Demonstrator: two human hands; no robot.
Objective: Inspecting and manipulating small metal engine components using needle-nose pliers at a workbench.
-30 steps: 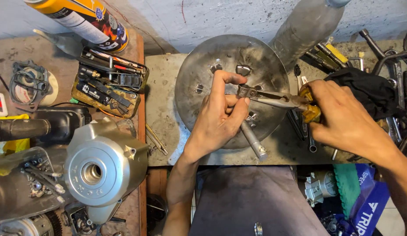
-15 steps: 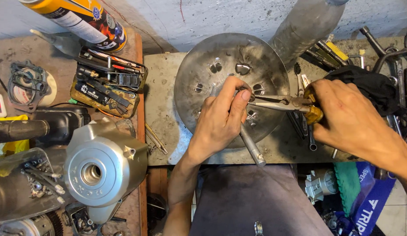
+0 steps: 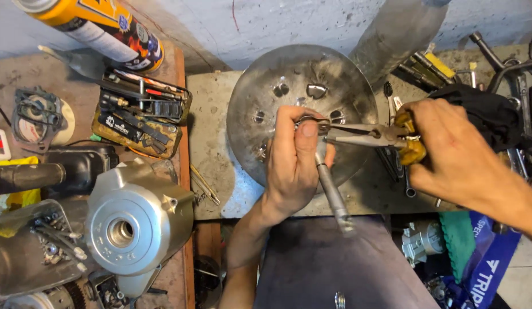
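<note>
Workbench slab (image 3: 220, 171) carries a round grey perforated metal disc (image 3: 289, 74), lying flat. Left hand (image 3: 291, 166) presses its centre, fingers wrapped round a steel rod (image 3: 333, 197). Right hand (image 3: 449, 149) squeezes yellow-handled pliers (image 3: 363, 133), whose tips pinch a small clip at the hub, apparently not yet freed.

- Along the top of my view runs a rough, pale grey plastered wall (image 3: 289, 20), scuffed and stained.
- Below it I see a worn grey concrete slab bench (image 3: 211, 149), with a reddish-brown wooden worktop (image 3: 180, 114) butting against its left edge.
- The light looks even and soft.
</note>
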